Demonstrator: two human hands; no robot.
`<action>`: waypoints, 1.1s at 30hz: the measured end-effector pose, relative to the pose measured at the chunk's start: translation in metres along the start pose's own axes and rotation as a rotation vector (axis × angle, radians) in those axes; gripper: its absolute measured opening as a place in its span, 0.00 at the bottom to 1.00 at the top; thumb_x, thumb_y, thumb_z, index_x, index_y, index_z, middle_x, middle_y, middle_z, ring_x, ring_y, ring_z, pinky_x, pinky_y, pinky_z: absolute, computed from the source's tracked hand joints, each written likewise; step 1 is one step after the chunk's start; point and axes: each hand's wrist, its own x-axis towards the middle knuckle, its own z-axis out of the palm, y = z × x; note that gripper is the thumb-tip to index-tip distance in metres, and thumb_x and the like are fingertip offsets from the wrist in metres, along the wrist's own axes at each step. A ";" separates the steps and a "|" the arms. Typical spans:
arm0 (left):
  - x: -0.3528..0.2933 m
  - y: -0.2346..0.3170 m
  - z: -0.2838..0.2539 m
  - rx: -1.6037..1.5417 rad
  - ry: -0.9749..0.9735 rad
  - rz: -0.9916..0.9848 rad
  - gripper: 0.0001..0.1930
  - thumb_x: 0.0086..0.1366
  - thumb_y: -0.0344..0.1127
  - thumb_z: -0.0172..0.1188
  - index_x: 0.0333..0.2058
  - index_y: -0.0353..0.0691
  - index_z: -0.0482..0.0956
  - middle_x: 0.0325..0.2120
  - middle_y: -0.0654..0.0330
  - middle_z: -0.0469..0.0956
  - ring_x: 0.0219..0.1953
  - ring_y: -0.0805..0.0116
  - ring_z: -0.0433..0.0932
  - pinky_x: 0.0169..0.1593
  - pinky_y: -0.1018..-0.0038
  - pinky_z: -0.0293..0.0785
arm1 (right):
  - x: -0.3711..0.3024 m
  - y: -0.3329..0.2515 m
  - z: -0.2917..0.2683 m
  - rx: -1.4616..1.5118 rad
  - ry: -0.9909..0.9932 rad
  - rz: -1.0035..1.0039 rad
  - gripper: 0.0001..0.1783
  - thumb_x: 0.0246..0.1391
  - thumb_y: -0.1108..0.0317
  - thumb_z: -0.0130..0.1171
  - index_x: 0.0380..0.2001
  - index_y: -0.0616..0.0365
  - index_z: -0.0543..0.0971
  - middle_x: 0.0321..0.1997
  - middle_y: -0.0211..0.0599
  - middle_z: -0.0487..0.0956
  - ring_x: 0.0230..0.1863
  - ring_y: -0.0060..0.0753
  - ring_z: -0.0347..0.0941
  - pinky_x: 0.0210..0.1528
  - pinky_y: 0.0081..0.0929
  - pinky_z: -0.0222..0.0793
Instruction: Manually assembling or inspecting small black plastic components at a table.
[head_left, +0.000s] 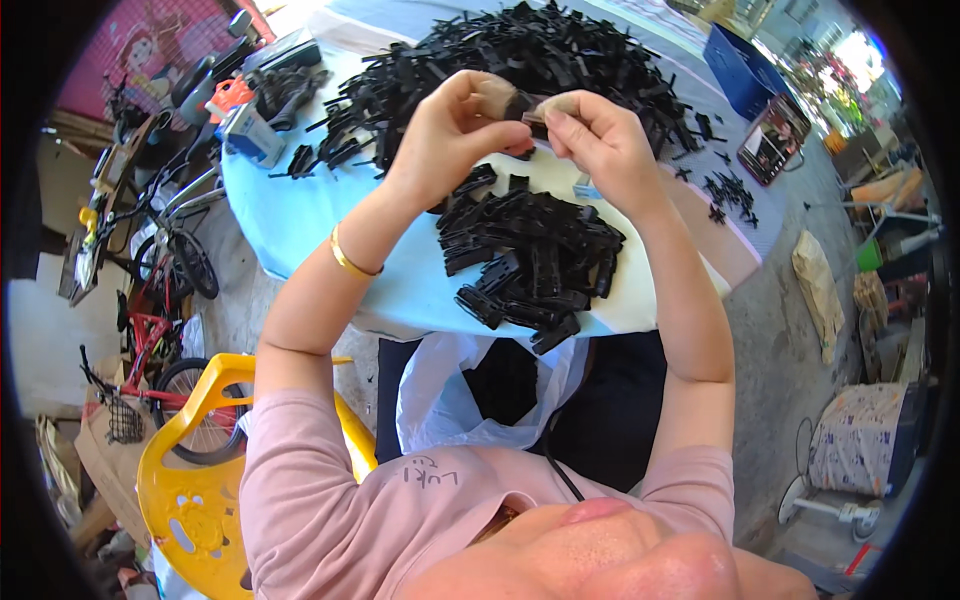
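Observation:
Above the table, both my hands meet at a small black plastic part (519,106). My left hand (462,130) has its thumb and fingers curled around the part's left side. On the other side, my right hand (603,142) pinches with thumb and forefinger, its other fingers folded in. The part's exact shape is mostly hidden by the fingers. Behind the hands spreads a large heap of black plastic pieces (570,55). Nearer to me, below the hands, lies a smaller pile of longer black plastic parts (535,250), stacked loosely near the table's front edge.
Tiny black pieces (732,195) lie at the table's right, near a propped phone (772,142) and a blue bin (740,72). A blue-and-white box (252,136) stands at left. A white plastic bag (425,405) sits at my lap, a yellow chair (190,470) to my left.

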 end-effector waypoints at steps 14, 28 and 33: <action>-0.011 -0.010 0.008 0.153 0.128 0.164 0.12 0.52 0.26 0.62 0.35 0.31 0.73 0.29 0.61 0.77 0.31 0.77 0.76 0.34 0.81 0.74 | -0.002 -0.010 0.010 -0.049 -0.011 0.184 0.09 0.56 0.68 0.50 0.32 0.61 0.76 0.19 0.21 0.69 0.21 0.09 0.59 0.22 0.10 0.52; -0.004 0.002 -0.002 0.282 -0.391 0.134 0.16 0.49 0.27 0.64 0.38 0.36 0.73 0.34 0.62 0.76 0.37 0.77 0.73 0.42 0.78 0.71 | 0.003 0.010 -0.084 -0.580 -0.045 0.302 0.11 0.42 0.71 0.57 0.32 0.63 0.77 0.28 0.32 0.78 0.30 0.18 0.71 0.35 0.17 0.67; -0.005 0.006 0.002 0.361 -0.678 0.290 0.17 0.52 0.37 0.63 0.38 0.35 0.75 0.38 0.56 0.76 0.42 0.64 0.74 0.49 0.72 0.66 | 0.004 0.027 -0.067 -1.226 -0.165 0.390 0.15 0.36 0.71 0.57 0.33 0.57 0.79 0.30 0.44 0.78 0.35 0.39 0.75 0.38 0.29 0.70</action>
